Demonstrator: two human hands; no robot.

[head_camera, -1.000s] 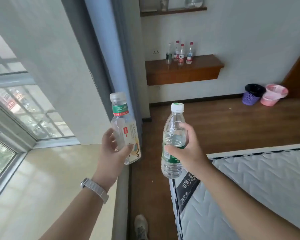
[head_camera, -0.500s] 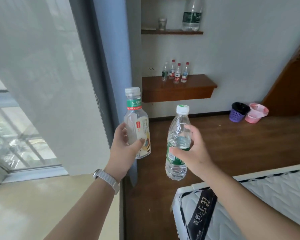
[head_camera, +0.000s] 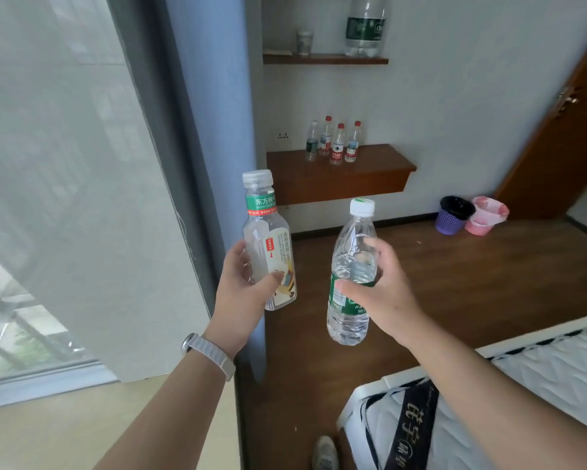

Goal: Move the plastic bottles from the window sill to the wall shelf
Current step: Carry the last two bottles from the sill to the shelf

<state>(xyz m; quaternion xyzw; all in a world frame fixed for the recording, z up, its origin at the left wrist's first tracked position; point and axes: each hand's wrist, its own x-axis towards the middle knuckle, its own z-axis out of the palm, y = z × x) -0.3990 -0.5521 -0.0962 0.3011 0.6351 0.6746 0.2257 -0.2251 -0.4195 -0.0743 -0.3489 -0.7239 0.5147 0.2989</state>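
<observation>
Down by your feet, a shoe [head_camera: 325,453] on the wood floor, and a mattress [head_camera: 543,385] corner under your right forearm. Your left hand [head_camera: 241,295], watch [head_camera: 210,354] on the wrist, grips the white-label bottle [head_camera: 268,245] upright, thumb across the label, fingers curled round the back. Just right of those fingers, and apart from them, your right hand [head_camera: 385,295] wraps the green-label bottle [head_camera: 351,266] at its middle. The thumb sits on the green band, the fingers curl behind the clear wall, and the cap leans a little right. Both bottles are in the air, not touching. The sill [head_camera: 64,432] lies low, left of your left fingers. Beyond your fingertips, on the wall, the shelf [head_camera: 346,184] carries four small bottles [head_camera: 332,144] clustered at its left end. Far right of your right fingers, a purple basket [head_camera: 453,217] and a pink basket [head_camera: 485,217] stand side by side on the floor. Highest up, an upper shelf [head_camera: 326,59] holds a big bottle [head_camera: 365,25].
</observation>
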